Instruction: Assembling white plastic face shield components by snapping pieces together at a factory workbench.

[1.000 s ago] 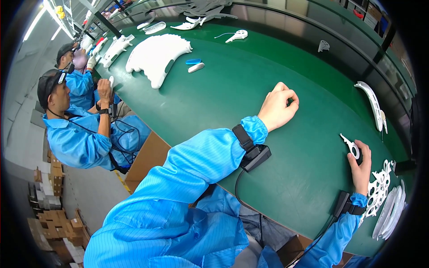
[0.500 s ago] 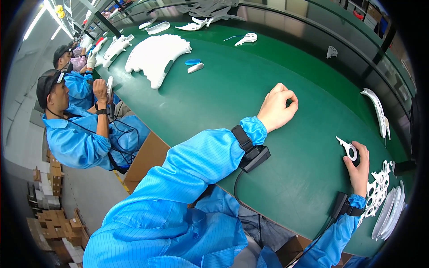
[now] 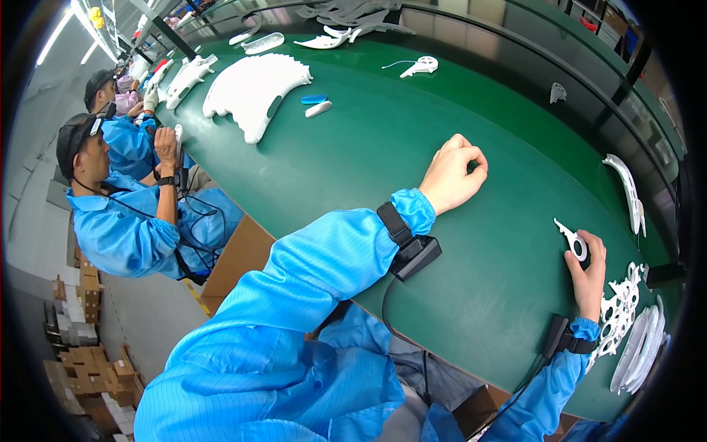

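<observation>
Over the middle of the green table [image 3: 353,162] is my left hand [image 3: 454,174], its fingers curled in toward the thumb. A gap shows between finger and thumb, and I see nothing in the hand. At the right, my right hand [image 3: 588,274] grips a white plastic part [image 3: 570,237] with a ring at one end and a narrow pointed arm. Thumb and fingers hold it by the ring. Close beside the right wrist lies a pile of similar white ringed parts [image 3: 621,309]. Next to that pile is a stack of long translucent covers [image 3: 639,350].
Stacked white curved shells [image 3: 254,88], a blue oval piece [image 3: 314,99] and a white oval piece [image 3: 319,110] lie left. Along the dark green far strip [image 3: 486,96] are a ringed part with blue wire [image 3: 421,67] and a curved white part [image 3: 626,191]. Co-workers [image 3: 121,214] sit left.
Parts on the far strip have shifted rightward. The view has moved slightly, so table items appear a little further left. Both my hands keep nearly the same pose.
</observation>
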